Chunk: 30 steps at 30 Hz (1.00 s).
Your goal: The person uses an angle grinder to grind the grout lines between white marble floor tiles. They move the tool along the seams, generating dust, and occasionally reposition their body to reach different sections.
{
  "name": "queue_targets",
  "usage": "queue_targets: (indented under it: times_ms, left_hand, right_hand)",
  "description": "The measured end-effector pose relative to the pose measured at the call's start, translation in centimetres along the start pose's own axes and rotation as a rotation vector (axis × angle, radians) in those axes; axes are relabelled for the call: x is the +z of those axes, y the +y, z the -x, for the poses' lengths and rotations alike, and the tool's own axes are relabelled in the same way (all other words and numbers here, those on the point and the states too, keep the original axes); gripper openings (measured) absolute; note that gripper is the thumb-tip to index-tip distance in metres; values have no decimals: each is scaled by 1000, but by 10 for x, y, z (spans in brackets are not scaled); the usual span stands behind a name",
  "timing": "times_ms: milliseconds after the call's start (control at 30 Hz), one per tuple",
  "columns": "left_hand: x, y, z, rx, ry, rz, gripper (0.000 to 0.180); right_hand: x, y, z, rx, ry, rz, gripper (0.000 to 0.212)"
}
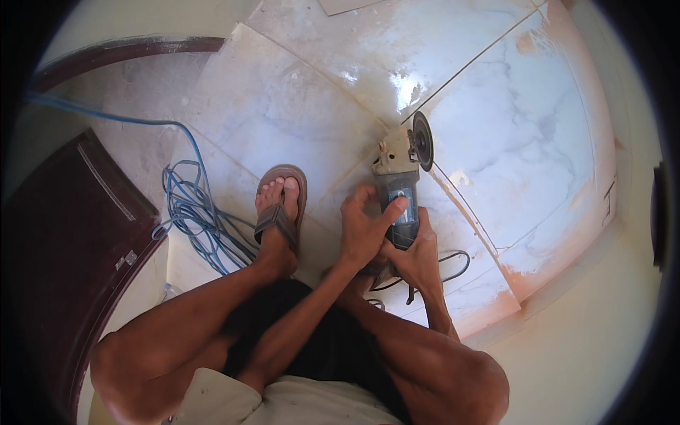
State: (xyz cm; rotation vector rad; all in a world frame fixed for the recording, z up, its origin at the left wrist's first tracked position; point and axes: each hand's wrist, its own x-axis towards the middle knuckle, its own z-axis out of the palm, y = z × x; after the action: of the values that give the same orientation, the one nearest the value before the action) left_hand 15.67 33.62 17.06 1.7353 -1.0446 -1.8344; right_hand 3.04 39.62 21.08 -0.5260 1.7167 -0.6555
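Dark wood of a door point(67, 241) fills the left edge, with a metal latch on its face. Just right of it, a blue cable point(195, 212) lies in a loose tangle on the pale marble floor point(283, 99), one strand running off toward the upper left. Next comes the person's left foot point(278, 212) in a brown sandal point(287, 177), planted flat on a tile, the bare knee bent below it. Right of the foot, the left hand point(363, 230) lies curled over the top of a grey angle grinder point(399, 191), fingers bent and the thumb stretched across its body. The right hand point(418, 255) is wrapped around the rear of the same tool from underneath, fingers closed on the housing. The grinder points away from the person, its dark disc point(423, 140) standing on edge at a joint between two tiles. A black cord point(453, 265) loops on the floor behind the right wrist. Farther right, marble tiles end at a cream wall point(602, 326).
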Motion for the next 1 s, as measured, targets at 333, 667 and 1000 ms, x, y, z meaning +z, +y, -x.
queue_targets:
  times_ms: [333, 667, 1000]
  left_hand:
    - [-4, -20, -3, -36, 1, -43, 58]
    - [-6, -20, -4, -27, -6, -125, 53]
    - [-5, -12, -3, -58, -25, -160, 56]
  right_hand:
    - [1, -9, 3, 75, -15, 19, 63]
    - [1, -8, -1, 127, -19, 28, 65]
    - [-3, -7, 0, 119, -22, 66, 65]
